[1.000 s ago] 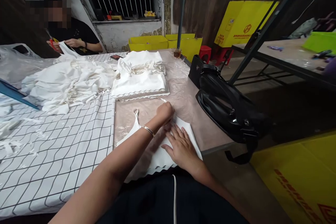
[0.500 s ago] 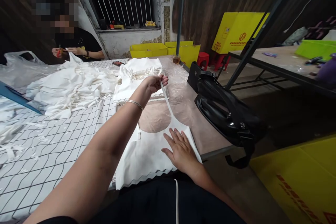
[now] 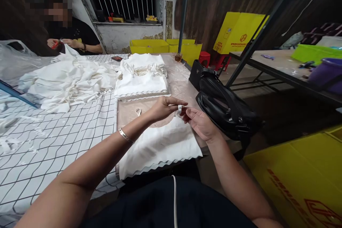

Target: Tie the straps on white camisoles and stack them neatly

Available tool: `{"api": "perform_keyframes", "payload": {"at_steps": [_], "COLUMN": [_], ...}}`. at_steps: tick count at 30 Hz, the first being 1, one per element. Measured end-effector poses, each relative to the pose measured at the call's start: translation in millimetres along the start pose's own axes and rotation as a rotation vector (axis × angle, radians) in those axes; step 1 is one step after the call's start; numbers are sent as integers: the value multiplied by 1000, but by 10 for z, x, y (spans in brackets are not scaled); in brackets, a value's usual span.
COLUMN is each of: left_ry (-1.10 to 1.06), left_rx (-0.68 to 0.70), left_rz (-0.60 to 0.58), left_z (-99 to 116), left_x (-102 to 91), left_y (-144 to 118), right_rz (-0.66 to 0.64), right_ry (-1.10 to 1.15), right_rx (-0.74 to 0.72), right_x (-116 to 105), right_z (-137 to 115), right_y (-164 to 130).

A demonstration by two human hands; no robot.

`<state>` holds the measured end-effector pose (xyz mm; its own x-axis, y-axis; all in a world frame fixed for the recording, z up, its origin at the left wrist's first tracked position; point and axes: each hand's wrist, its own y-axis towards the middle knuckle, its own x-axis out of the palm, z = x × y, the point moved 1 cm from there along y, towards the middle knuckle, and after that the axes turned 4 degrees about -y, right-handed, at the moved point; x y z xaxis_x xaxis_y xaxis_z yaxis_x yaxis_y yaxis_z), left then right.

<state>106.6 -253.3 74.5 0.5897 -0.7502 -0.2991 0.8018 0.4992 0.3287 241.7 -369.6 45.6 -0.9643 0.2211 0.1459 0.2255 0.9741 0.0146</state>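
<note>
A white camisole with a wavy hem lies flat on the table in front of me, its hem towards me. My left hand is closed on the camisole's right strap, pinching it above the neckline. From the right, my right hand meets it, fingertips closed on the same bunched strap. The other strap ends in a small loop on the table, left of the neckline. Behind lies a neat stack of white camisoles with their straps gathered.
A loose heap of white garments covers the checked cloth on the left. A black bag lies at the table's right edge. A glass of brown drink stands farther back. Across the table, a person handles white fabric with a red-handled tool.
My left hand has drawn back towards me from the stack, and the stretched strap is now bunched up. My right hand has lifted off the camisole and joined it at the strap.
</note>
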Motion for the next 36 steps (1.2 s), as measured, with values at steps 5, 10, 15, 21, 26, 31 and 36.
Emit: {"api": "perform_keyframes", "payload": {"at_steps": [5, 10, 15, 21, 26, 31, 36], "left_ry": [51, 28, -51, 13, 228, 678, 814], "left_rx": [-46, -97, -163, -166, -152, -345, -484], "left_rz": [9, 89, 99, 83, 194, 177, -20], "left_z": [-85, -199, -281, -278, -318, -346, -455], "left_x": [-2, -31, -4, 21, -47, 92, 370], "left_y": [8, -80, -102, -12, -166, -556, -775], "right_rz": [-100, -100, -92, -62, -29, 218, 309], "right_ry": [-66, -50, -65, -54, -78, -8, -10], "right_rx": [90, 182, 210, 274, 196, 94, 47], "right_x": [110, 55, 29, 44, -28, -199, -250], "right_z": [2, 73, 117, 79, 121, 156, 223], "right_y": [96, 157, 161, 156, 195, 360, 467]}}
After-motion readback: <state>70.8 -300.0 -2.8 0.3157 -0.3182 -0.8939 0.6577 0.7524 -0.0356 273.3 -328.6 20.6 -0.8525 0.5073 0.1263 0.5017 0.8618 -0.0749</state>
